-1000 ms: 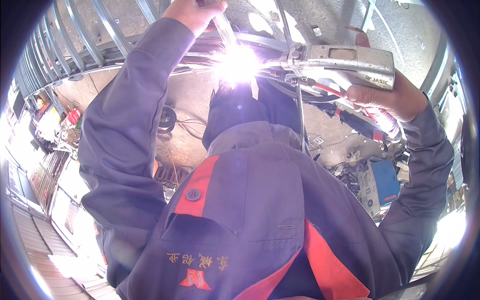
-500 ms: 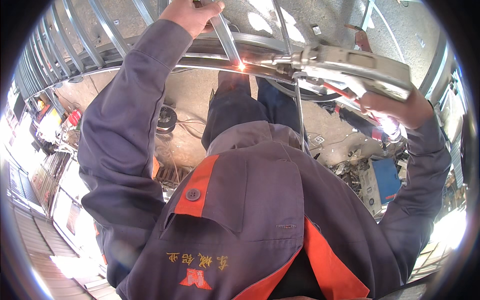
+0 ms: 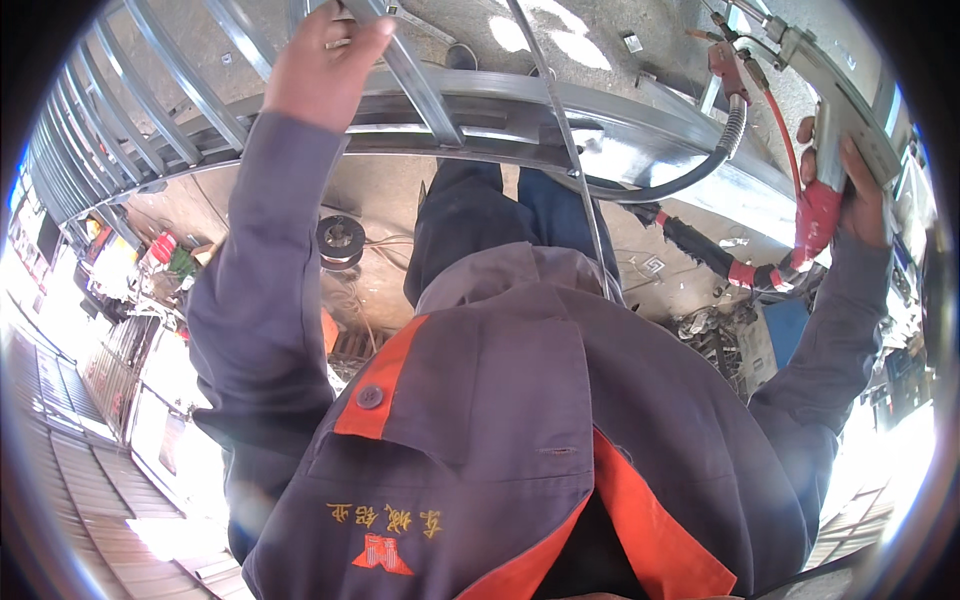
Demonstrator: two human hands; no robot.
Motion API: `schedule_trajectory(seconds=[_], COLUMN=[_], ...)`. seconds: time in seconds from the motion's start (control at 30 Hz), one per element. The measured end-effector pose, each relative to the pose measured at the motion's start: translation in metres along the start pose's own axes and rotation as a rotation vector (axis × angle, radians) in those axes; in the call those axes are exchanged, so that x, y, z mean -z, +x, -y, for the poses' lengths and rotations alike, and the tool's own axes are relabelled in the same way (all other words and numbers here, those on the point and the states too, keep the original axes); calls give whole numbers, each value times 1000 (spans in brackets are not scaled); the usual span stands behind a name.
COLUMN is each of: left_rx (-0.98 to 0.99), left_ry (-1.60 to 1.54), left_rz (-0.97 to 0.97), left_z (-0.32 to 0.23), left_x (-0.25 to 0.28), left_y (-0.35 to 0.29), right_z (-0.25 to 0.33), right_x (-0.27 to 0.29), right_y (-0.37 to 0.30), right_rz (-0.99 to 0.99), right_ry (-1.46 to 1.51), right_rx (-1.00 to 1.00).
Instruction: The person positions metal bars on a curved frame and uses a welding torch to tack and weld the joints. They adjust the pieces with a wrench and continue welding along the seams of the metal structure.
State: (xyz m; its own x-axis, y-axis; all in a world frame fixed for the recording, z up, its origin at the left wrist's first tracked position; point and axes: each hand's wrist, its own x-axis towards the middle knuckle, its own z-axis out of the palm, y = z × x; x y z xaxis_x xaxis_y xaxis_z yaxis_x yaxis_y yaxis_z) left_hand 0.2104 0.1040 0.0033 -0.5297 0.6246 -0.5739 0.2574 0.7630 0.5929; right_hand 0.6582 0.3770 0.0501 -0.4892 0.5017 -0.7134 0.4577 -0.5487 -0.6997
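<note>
My left hand (image 3: 325,75) is closed around the upper part of a silver metal bar (image 3: 412,85), with the thumb across it. The bar's near end meets a curved metal rail (image 3: 500,150). On the far right my right hand (image 3: 860,185) grips a silver welding gun (image 3: 838,95) with a red-wrapped lower part. Its nozzle points up and to the left, away from the rail, and no spark shows. A red hose (image 3: 783,130) runs alongside the gun.
Several parallel metal bars (image 3: 140,105) stand along the rail on the left. A thin rod (image 3: 565,120) crosses the rail. A red clamp-like tool with a coiled sleeve (image 3: 728,75) and black cable lies nearby. A wire spool (image 3: 340,242) and a blue box (image 3: 785,330) are on the floor.
The welding gun has swung from the bar's end to the far right, and the bright spark there is gone. My left hand has shifted left and slightly nearer, still at the bar.
</note>
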Motion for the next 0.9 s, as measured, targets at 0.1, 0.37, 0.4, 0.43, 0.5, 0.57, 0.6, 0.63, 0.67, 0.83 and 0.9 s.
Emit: schedule_trajectory(seconds=[0.1, 0.37, 0.4, 0.43, 0.5, 0.57, 0.6, 0.63, 0.67, 0.83, 0.9], left_rx=[-237, 333, 372, 296, 313, 426, 474, 446, 421, 267, 326], left_ry=[-119, 277, 128, 119, 172, 22, -54, -99, -144, -190, -189], left_rz=[-226, -55, 44, 71, 223, 264, 280, 271, 262, 224, 257], left_z=[-8, 37, 46, 54, 69, 79, 83, 87, 89, 97, 101], left_x=[3, -28, -38, -52, -73, -94, -103, -111, -118, -130, -131], left_y=[-49, -175, -183, -191, -199, -204, -203, -202, -202, -204, -207], right_z=[-28, -51, -52, -52, -54, -54, -54, -55, -54, -74, -82], right_x=[16, 34, 32, 30, 27, 28, 30, 32, 36, 46, 53], right_y=[26, 66, 69, 74, 79, 84, 87, 91, 94, 96, 96], right_rz=[-129, -309, -288, -274, -241, -321, -305, -288, -250, -428, -395], right_ry=[66, 228, 240, 262, 315, 282, 308, 270, 261, 152, 66], right_rx=[-116, -282, -271, -270, -223, -274, -345, -318, -344, -319, -387])
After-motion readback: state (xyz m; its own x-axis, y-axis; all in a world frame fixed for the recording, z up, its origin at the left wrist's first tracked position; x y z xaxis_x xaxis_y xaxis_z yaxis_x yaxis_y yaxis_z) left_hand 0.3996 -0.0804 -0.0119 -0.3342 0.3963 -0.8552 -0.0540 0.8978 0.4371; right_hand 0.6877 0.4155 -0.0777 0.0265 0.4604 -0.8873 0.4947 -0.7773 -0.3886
